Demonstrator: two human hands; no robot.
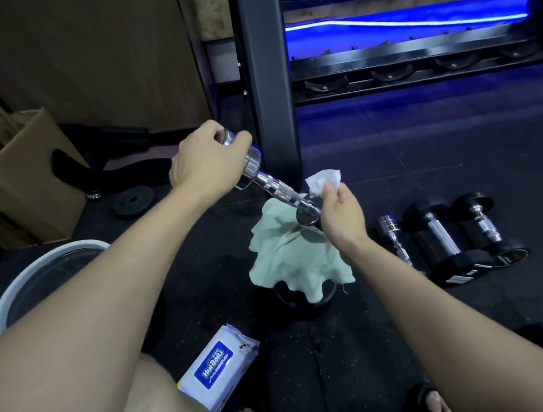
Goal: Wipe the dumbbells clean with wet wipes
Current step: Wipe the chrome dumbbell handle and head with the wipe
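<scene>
Now the chrome dumbbell [268,182] hangs tilted at frame centre, its upper end clamped in the left hand [202,161], fingers curled round it. Just beside its lower end, the right hand [341,212] pinches a white wet wipe [323,180]. Underneath lies a green cloth [290,255]; three more dumbbells [440,239] lie to the right, the wipes pack [215,368] at lower left.

Dark speckled rubber floor [429,157] runs under everything. A black steel rack post [264,68] rises just beyond the fingers, its shelf [415,52] stretching right (blue strip light [404,20] glows behind). Wood-panelled wall [87,50] stands far left, cardboard box [14,177] below it.
</scene>
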